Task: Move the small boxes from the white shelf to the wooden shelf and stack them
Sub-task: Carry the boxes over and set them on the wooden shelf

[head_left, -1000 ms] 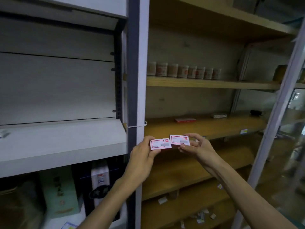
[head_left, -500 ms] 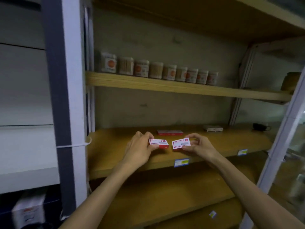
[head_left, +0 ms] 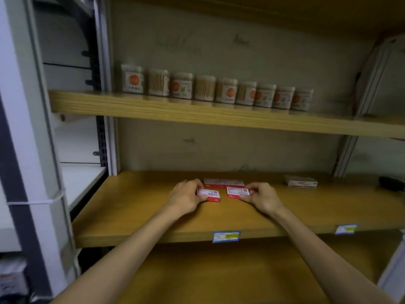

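My left hand [head_left: 185,197] grips a small red and white box [head_left: 210,194] by its left end, low over the wooden shelf [head_left: 135,207]. Just to the right, my right hand [head_left: 262,197] pinches a second matching box [head_left: 236,192] by its right end. The two boxes sit side by side with a small gap between them. Behind them, two more red and white boxes [head_left: 223,183] lie flat on the same shelf. The white shelf [head_left: 81,181] stands at the left.
A row of several toothpick jars [head_left: 214,88] lines the wooden shelf above. A pale flat box [head_left: 301,181] and a dark object [head_left: 392,183] lie at the shelf's right. Blue price tags [head_left: 226,236] hang on the front edge. A white post [head_left: 28,150] stands at left.
Both hands carried the boxes from in front of the white shelf's post rightward and forward, down onto the wooden shelf near the two boxes lying there. The camera moved closer.
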A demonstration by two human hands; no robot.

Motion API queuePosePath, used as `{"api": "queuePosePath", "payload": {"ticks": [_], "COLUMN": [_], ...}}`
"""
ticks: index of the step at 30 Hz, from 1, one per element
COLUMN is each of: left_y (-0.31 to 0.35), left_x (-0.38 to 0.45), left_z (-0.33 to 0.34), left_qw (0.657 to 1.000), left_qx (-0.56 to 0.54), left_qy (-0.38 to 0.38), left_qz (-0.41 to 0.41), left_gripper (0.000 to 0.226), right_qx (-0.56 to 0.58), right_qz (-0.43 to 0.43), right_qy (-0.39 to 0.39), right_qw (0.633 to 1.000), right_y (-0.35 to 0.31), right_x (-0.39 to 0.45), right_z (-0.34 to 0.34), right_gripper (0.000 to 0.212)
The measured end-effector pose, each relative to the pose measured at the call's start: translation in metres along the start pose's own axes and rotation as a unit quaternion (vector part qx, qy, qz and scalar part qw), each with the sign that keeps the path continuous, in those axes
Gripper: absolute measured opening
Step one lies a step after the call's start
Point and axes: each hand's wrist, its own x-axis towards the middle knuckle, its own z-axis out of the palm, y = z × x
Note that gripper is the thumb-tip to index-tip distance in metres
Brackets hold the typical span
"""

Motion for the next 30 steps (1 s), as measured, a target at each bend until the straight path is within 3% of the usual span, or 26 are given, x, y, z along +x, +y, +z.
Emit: {"api": "queuePosePath", "payload": {"ticks": [7, 14, 21, 30], "left_y": [0.021, 0.035, 0.038, 0.018], "left_x": [0.014, 0.016, -0.023, -0.109], "left_z": [0.020, 0.026, 0.006, -0.037], "left_qw": [0.997, 0.993, 0.989, 0.976], "left_qx": [0.030, 0.034, 0.051, 0.117], "left_qy": [0.067, 0.102, 0.133, 0.183], "left_qz": [-0.005, -0.038, 0.026, 0.012], "left_gripper": [0.037, 0.039, 0.038, 0.039], "right_qx": [-0.004, -0.005, -0.056, 0.050], "right_qz": [-0.029, -0.049, -0.178, -0.299], "right_qy": [0.027, 0.010, 0.009, -0.047], "right_qw": [0.999, 0.999, 0.982, 0.952], "right_y": [0.012, 0.015, 0.008, -0.065], "right_x": [0.015, 0.018, -0.008, -0.060], "right_z": [-0.004, -0.013, -0.011, 0.019], "right_gripper": [0.039, 0.041, 0.026, 0.022]}}
